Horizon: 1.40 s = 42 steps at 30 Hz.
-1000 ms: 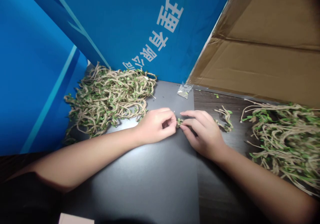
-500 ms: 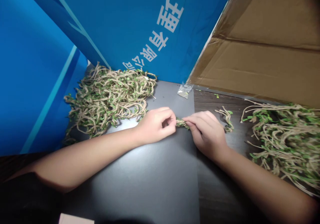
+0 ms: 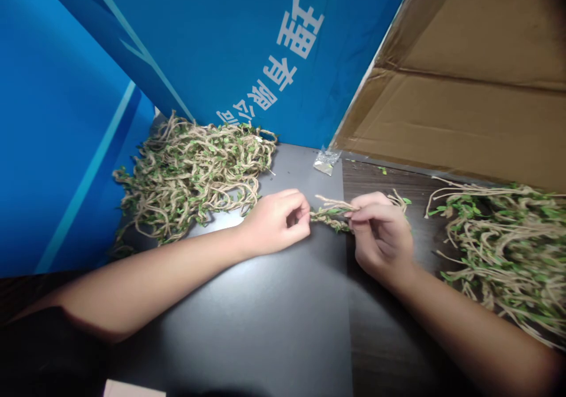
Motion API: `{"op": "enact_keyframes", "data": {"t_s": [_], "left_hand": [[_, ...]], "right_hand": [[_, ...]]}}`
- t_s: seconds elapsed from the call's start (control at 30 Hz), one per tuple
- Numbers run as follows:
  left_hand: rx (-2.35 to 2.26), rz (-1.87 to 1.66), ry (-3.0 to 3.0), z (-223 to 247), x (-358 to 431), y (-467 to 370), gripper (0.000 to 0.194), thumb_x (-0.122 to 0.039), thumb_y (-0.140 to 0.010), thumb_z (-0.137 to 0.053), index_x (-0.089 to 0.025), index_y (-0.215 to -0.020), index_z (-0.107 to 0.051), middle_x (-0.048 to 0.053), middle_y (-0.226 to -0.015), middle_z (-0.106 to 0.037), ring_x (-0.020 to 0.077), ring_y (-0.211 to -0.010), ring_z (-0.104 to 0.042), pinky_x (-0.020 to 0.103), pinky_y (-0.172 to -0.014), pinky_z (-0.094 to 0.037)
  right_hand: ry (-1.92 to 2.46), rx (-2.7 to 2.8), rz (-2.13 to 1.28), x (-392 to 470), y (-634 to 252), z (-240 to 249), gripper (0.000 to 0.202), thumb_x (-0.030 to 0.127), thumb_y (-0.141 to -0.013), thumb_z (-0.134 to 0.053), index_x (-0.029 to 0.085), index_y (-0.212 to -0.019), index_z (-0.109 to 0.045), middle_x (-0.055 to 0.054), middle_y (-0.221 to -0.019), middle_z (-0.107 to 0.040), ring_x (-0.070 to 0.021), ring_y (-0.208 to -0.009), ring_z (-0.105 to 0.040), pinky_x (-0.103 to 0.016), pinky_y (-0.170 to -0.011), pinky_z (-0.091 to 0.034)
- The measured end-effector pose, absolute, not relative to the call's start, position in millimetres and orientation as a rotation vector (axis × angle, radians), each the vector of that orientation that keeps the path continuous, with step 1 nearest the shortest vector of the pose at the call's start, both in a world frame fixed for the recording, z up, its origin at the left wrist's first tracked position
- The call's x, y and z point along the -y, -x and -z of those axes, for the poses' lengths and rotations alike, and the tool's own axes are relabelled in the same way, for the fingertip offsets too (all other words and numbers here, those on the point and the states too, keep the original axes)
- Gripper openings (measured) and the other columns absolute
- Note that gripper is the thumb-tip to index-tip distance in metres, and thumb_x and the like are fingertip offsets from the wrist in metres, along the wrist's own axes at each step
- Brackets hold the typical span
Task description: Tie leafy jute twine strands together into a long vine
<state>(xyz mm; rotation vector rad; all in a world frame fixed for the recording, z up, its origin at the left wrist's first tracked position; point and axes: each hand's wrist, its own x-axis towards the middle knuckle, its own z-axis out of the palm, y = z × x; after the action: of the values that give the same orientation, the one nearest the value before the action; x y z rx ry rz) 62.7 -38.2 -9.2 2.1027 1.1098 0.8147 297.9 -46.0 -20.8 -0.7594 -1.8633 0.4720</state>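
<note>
A short length of tan twine with small green leaves [image 3: 329, 216] stretches between my two hands above the grey mat. My left hand [image 3: 280, 220] pinches its left end between thumb and forefinger. Its right part is gripped by the closed fingers of my right hand [image 3: 382, 232], with loose strand ends sticking out to the left. Behind the right hand, another piece of leafy twine [image 3: 400, 199] shows only in part.
A heap of leafy twine [image 3: 198, 173] lies at the left against blue panels [image 3: 212, 43]. More leafy twine [image 3: 508, 243] lies on the dark wood table [image 3: 375, 338] at right. A cardboard panel [image 3: 477, 108] and small clear packet [image 3: 325, 162] are at the back.
My right hand has moved to the right and turned, baring more of the leafy twine and its loose ends. My left hand stays in place, still pinching.
</note>
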Motion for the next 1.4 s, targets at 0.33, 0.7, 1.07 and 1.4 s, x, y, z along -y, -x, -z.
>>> {"op": "enact_keyframes", "data": {"t_s": [0.33, 0.7, 1.07, 1.4], "left_hand": [[-1.053, -0.75, -2.165, 9.4, 39.6, -60.3, 0.005, -0.016, -0.087, -0.061, -0.019, -0.089, -0.057, -0.002, -0.082, -0.059, 0.0118, -0.072, -0.055, 0.025, -0.067, -0.041], [-1.036, -1.025, -2.197, 7.3, 39.7, -61.6, 0.003, -0.019, -0.095, -0.066, -0.016, -0.096, -0.068, 0.006, -0.102, -0.061, 0.0144, -0.089, -0.061, 0.028, -0.082, -0.05], [-1.218, -1.284, -2.003, 4.8, 36.5, -58.0, 0.006, -0.019, -0.092, -0.069, -0.016, -0.089, -0.065, 0.003, -0.084, -0.066, 0.016, -0.083, -0.062, 0.032, -0.08, -0.048], [-1.33, -1.275, -1.797, 3.4, 38.6, -60.4, 0.019, -0.032, -0.098, -0.069, -0.017, -0.088, -0.07, -0.001, -0.071, -0.064, 0.0096, -0.061, -0.053, 0.025, -0.06, -0.04]], "right_hand": [[1.094, 1.925, -0.576, 39.2, -292.8, 25.7, 0.036, 0.02, -0.1, -0.061, 0.022, -0.136, -0.064, -0.016, -0.149, -0.06, -0.0228, -0.107, -0.072, -0.039, -0.085, -0.06], [0.877, 2.239, -0.436, 41.1, -292.8, 29.4, 0.013, 0.02, -0.1, -0.065, 0.021, -0.113, -0.064, -0.009, -0.111, -0.067, -0.0217, -0.103, -0.064, -0.039, -0.09, -0.055], [1.127, 1.94, -0.504, 34.9, -295.3, 27.7, 0.009, 0.018, -0.103, -0.058, 0.021, -0.106, -0.065, -0.003, -0.097, -0.071, -0.0155, -0.09, -0.068, -0.028, -0.08, -0.053], [1.274, 1.842, -0.462, 38.1, -295.1, 22.7, 0.021, 0.024, -0.106, -0.05, 0.02, -0.113, -0.07, -0.003, -0.09, -0.07, -0.0168, -0.082, -0.067, -0.03, -0.072, -0.051]]}}
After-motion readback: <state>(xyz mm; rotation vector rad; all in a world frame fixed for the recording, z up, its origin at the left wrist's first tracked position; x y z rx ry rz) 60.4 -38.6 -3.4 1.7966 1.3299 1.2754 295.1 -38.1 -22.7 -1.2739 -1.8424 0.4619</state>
